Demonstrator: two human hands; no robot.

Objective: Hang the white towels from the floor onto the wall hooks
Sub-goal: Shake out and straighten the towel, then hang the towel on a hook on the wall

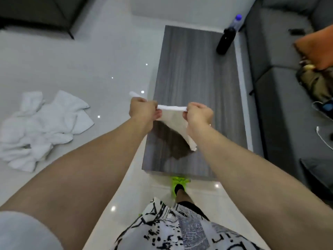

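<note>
Left hand [143,110] and right hand [198,113] pinch a white towel [177,121] stretched between them; beyond the right hand, two bottles [226,41], contents unclear.

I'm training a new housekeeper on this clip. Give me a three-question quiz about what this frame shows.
1. True or false: both the left hand and the right hand grip the same white towel.
2. The pile of white towels lies: A) on the grey table, B) on the floor to the person's left, C) on the sofa.
3. Fill in: the dark bottle stands on the far corner of the grey ____.

Key: 1 true; 2 B; 3 table.
</note>
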